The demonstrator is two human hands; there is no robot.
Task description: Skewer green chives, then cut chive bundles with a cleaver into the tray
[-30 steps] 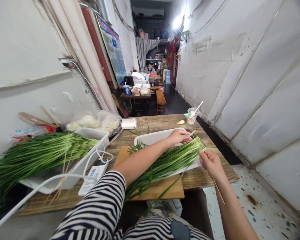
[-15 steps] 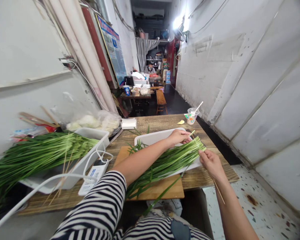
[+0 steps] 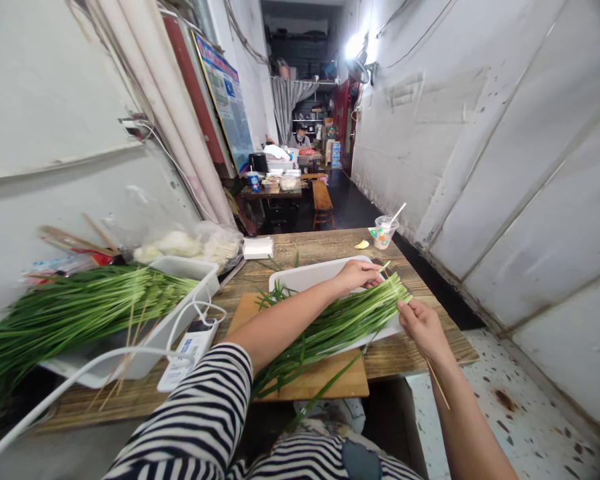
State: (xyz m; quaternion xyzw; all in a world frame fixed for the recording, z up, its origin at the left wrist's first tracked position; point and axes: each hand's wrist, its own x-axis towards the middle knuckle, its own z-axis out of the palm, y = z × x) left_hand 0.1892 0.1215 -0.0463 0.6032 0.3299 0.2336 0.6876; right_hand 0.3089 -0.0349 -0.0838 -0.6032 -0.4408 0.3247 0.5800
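Note:
Long garlic chives (image 3: 340, 323) lie in a bundle across a white plastic tray (image 3: 307, 275), pale stem ends to the right and green leaves hanging over a wooden board (image 3: 325, 385). Above the stem ends, my left hand (image 3: 359, 275) is closed in a pinch on a chive stalk whose pale tip sticks out past the fingers. Lower and to the right, my right hand (image 3: 423, 321) is closed around a thin bamboo skewer (image 3: 438, 383). The skewer's free end runs back along my wrist, and its front part is among the stem ends, partly hidden.
At left, another white tray (image 3: 207, 277) holds more chives (image 3: 95, 300) and loose skewers. A power strip (image 3: 187, 357) with a white cable lies between the trays. A plastic cup (image 3: 384, 232) with a spoon stands at the table's far right corner. A person (image 3: 301, 138) sits far back.

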